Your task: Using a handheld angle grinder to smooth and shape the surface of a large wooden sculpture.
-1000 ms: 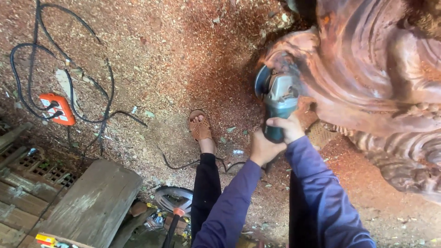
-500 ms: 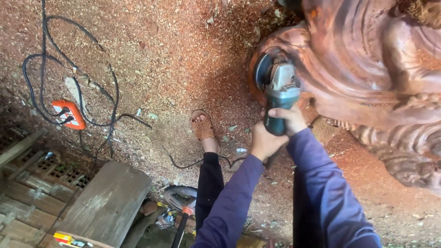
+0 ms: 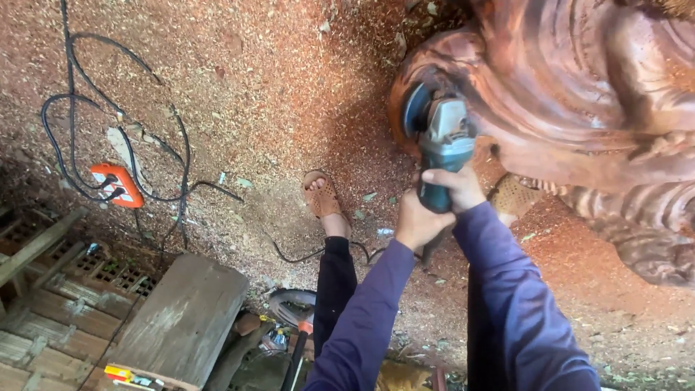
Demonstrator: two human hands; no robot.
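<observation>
Right now I have both hands wrapped around the teal angle grinder point(image 3: 441, 148): my left hand point(image 3: 418, 221) grips the rear of the body with its fingers curled shut around it, and my right hand point(image 3: 456, 187) closes over the body just ahead of it, fingers pressed together across the top. The grinder's disc sits against the lower left curve of the big reddish carved wood sculpture point(image 3: 579, 108), so I judge the shaping of that rounded edge to be the step in hand (whether the disc is spinning I cannot tell). My sandalled foot point(image 3: 323, 197) is planted on the sawdust-covered ground point(image 3: 239, 87), near the black power cord point(image 3: 130, 145) that loops across to the orange socket block point(image 3: 116, 185), well apart from the work. As I judge it, the next move calls for a firm two-handed hold and a light, even sweep along the curve, with the trailing cord kept clear of the disc.
</observation>
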